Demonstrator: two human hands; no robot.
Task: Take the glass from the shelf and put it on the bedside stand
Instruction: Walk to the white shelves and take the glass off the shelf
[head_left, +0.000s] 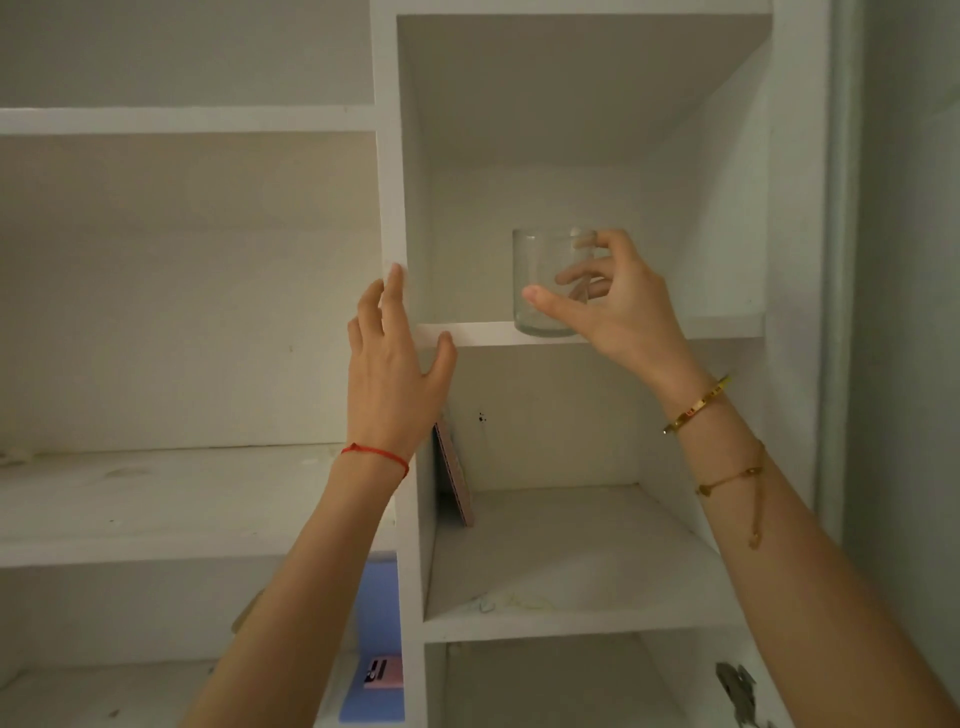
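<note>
Forearms up, left hand (395, 364) spread flat against the shelf (483, 332) edge, bracing — right hand (613, 306) curling thumb and fingers round the glass (540, 283), which looks still seated on the board. Early yet: lift and carry to the bedside stand remain.

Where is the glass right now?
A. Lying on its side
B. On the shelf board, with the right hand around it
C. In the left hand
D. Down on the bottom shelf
B: the glass stands upright at the front edge of the shelf, with the right hand curled around it, thumb in front and fingers behind, while the left hand rests on the shelf's frame.
</note>
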